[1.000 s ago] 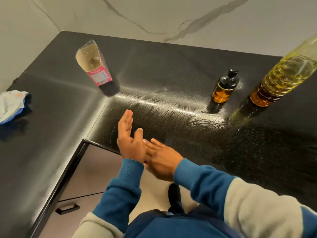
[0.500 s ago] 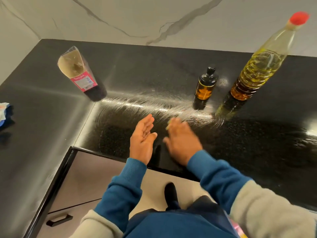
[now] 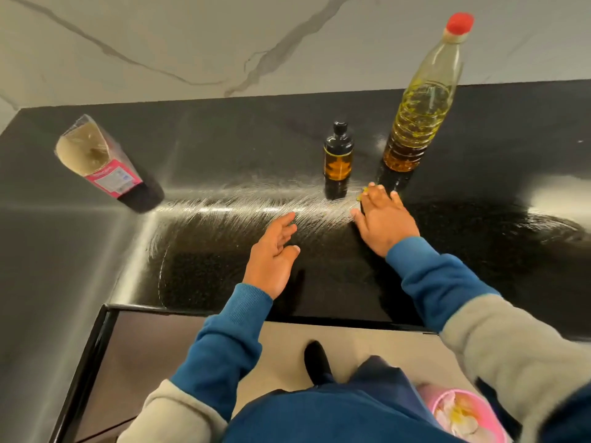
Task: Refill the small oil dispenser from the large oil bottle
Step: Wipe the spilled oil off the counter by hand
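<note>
The small oil dispenser (image 3: 338, 153), amber glass with a black pump top, stands upright on the black counter (image 3: 224, 148). Right of it stands the large oil bottle (image 3: 422, 113), clear plastic with a red cap, about half full of yellow oil. My right hand (image 3: 383, 219) is stretched forward with fingers spread, its fingertips just short of the large bottle's base, holding nothing. My left hand (image 3: 275, 254) hovers open over the counter, below and left of the dispenser.
A tall clear packet (image 3: 99, 161) with a pink label stands at the left of the counter. A marble wall (image 3: 224, 43) backs the counter. The counter's front edge (image 3: 287, 318) runs below my hands, with cabinet fronts under it.
My hands have parted from being pressed together. The right hand has reached forward toward the large bottle, and the left has moved forward a little. The view has swung to the right.
</note>
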A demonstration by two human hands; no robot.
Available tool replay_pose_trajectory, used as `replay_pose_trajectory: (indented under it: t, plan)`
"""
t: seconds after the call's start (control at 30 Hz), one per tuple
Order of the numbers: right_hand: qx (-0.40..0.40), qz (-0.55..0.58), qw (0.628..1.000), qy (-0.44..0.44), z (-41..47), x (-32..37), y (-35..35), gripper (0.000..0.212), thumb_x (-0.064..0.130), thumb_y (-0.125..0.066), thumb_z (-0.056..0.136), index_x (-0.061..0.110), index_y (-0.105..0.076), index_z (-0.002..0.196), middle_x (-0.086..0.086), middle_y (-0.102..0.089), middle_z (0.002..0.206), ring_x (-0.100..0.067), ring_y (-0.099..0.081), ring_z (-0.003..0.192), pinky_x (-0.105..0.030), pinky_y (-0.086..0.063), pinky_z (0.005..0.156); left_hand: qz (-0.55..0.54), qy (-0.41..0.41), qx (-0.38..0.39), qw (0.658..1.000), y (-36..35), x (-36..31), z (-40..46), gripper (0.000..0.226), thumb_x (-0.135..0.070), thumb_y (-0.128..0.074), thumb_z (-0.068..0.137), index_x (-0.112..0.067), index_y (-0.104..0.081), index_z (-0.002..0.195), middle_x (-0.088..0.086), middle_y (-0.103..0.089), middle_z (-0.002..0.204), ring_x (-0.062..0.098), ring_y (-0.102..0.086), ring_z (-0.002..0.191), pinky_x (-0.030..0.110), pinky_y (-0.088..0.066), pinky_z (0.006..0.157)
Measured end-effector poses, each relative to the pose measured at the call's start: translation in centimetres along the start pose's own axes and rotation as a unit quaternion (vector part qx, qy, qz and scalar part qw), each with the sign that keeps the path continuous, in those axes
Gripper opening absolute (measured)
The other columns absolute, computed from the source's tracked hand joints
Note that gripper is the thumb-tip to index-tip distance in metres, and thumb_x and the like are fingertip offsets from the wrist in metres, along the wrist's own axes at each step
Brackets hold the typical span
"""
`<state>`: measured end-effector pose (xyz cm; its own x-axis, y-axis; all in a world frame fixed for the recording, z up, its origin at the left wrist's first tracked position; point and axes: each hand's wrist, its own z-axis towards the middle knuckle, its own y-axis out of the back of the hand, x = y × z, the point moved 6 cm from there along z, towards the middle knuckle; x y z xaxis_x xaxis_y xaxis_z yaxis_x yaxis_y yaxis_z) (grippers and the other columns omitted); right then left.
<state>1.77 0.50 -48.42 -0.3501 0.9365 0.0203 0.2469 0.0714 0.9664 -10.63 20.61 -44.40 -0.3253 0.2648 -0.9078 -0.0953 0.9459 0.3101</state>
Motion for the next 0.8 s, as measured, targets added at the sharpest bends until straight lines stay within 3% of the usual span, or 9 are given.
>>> replay_pose_trajectory:
  t: [0.07,0.2,0.27,0.33,0.5,0.57,0.67,0.73,0.8]
  plan:
    - [-0.014,0.013,1.0,-0.008,-1.1,2.0,-0.8,0.07,0.047,-0.014,0.103,0.0,-0.021,0.154,-0.02,-0.018,0.162,-0.034,-0.016,0.151,-0.046,-0.011,0.123,0.003,-0.005,0.007,1.0,-0.7,-0.4,0.0,0.06,0.009,-0.053,0.097,-0.024,-0.048,0.147,0.005,-0.058,0.143,0.014,-0.051,0.135,0.032,-0.04,0.116]
    - [0.01,0.064,0.98,0.189,-8.0,9.8,-3.2,0.073,0.048,-0.022,0.099,-0.002,-0.025,0.153,-0.024,-0.022,0.16,-0.037,-0.018,0.15,-0.045,-0.004,0.122,0.018,-0.004,0.023,1.0,-2.1,-0.8,0.3,0.061,0.011,-0.051,0.096,-0.023,-0.047,0.147,0.008,-0.057,0.144,0.017,-0.05,0.136,0.035,-0.039,0.118]
    - [0.001,0.033,0.953,0.3,-12.3,11.7,-4.1,0.067,0.045,-0.029,0.099,0.001,-0.04,0.148,-0.021,-0.036,0.155,-0.035,-0.03,0.147,-0.045,-0.016,0.121,0.031,-0.005,0.035,0.999,-3.0,-1.0,0.5,0.061,0.009,-0.051,0.097,-0.025,-0.047,0.148,0.007,-0.056,0.146,0.017,-0.05,0.137,0.037,-0.038,0.118]
    - [0.007,0.012,0.944,0.328,-13.7,10.5,-4.7,0.062,0.045,-0.032,0.099,0.005,-0.049,0.142,-0.017,-0.045,0.151,-0.032,-0.038,0.143,-0.047,-0.028,0.118,0.043,-0.008,0.049,0.998,-3.7,-1.3,0.6,0.06,0.007,-0.052,0.098,-0.025,-0.046,0.149,0.005,-0.056,0.146,0.017,-0.05,0.137,0.036,-0.038,0.118]
    - [0.011,-0.016,0.997,0.08,-7.5,-1.0,-2.8,0.086,0.062,-0.008,0.093,0.004,-0.04,0.148,-0.019,-0.034,0.157,-0.035,-0.03,0.146,-0.048,-0.02,0.12,0.07,-0.025,0.095,0.993,-6.1,-2.2,0.6,0.062,0.006,-0.053,0.098,-0.026,-0.043,0.151,0.003,-0.055,0.148,0.014,-0.048,0.139,0.031,-0.037,0.118]
    - [0.008,-0.001,0.998,-0.058,-5.6,-6.3,-1.7,0.093,0.063,0.002,0.09,0.002,-0.035,0.15,-0.02,-0.03,0.158,-0.035,-0.026,0.147,-0.049,-0.018,0.121,0.076,-0.032,0.108,0.991,-7.1,-2.8,0.5,0.062,0.004,-0.053,0.099,-0.028,-0.043,0.151,0.001,-0.054,0.149,0.012,-0.047,0.139,0.028,-0.036,0.116]
    - [-0.009,0.034,0.978,-0.205,-5.0,-9.4,-1.0,0.083,0.057,-0.008,0.099,-0.004,-0.025,0.152,-0.023,-0.022,0.16,-0.036,-0.021,0.148,-0.05,-0.018,0.121,0.071,-0.05,0.116,0.989,-8.5,-3.7,0.3,0.063,0.006,-0.052,0.099,-0.026,-0.042,0.152,0.001,-0.053,0.15,0.011,-0.046,0.14,0.03,-0.036,0.119]
    - [-0.017,0.043,0.974,-0.221,-5.1,-6.8,-0.7,0.077,0.052,-0.017,0.103,-0.007,-0.018,0.152,-0.027,-0.018,0.16,-0.04,-0.019,0.148,-0.051,-0.018,0.121,0.061,-0.064,0.11,0.99,-9.6,-4.4,0.2,0.064,0.008,-0.052,0.098,-0.025,-0.042,0.152,0.002,-0.052,0.151,0.011,-0.046,0.14,0.028,-0.036,0.118]
    - [-0.027,0.04,0.988,-0.148,-5.5,-1.8,-0.8,0.071,0.044,-0.025,0.103,-0.006,-0.016,0.153,-0.03,-0.018,0.158,-0.043,-0.02,0.146,-0.053,-0.02,0.118,0.047,-0.087,0.097,0.99,-10.5,-5.2,0.2,0.065,0.01,-0.052,0.097,-0.028,-0.044,0.149,0.001,-0.051,0.152,0.009,-0.046,0.14,0.024,-0.036,0.117]
